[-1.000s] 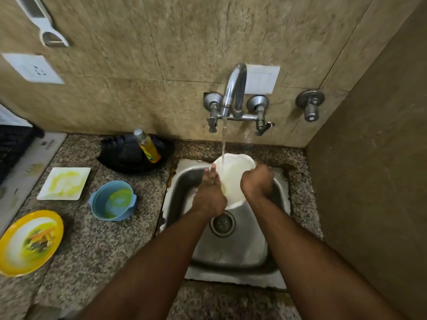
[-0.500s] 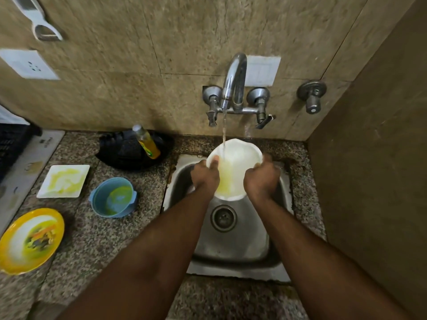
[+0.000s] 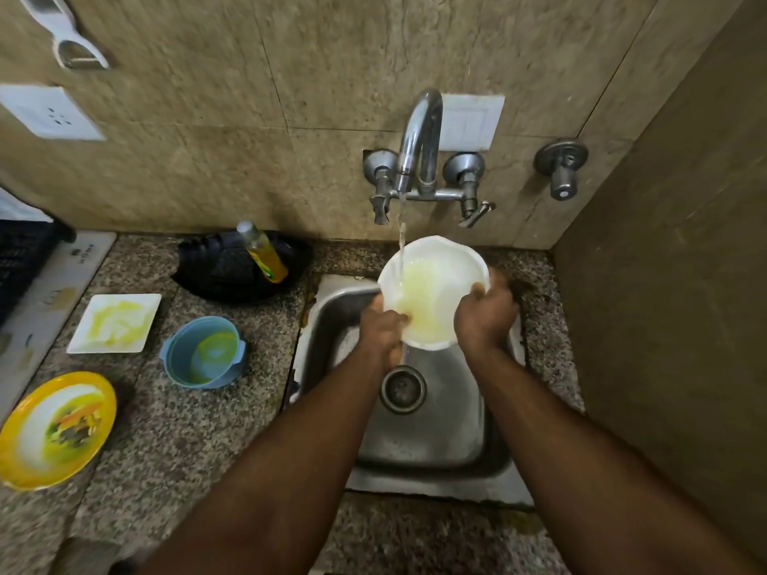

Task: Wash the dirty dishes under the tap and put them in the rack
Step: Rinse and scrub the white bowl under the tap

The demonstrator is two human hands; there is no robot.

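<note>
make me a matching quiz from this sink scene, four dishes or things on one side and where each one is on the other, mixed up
Things:
1. white bowl
2. blue bowl
3. yellow plate
4. soap bottle

Places:
A. leaning on the black holder by the wall
B. near left edge of the counter
C. held under the running tap over the sink
D. on the counter between the square white plate and the sink

Pairs: 1-C, 2-D, 3-B, 4-A

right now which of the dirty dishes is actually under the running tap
The white bowl, gripped by the left hand and right hand over the sink. The square white plate, blue bowl and yellow plate sit on the counter.
</note>
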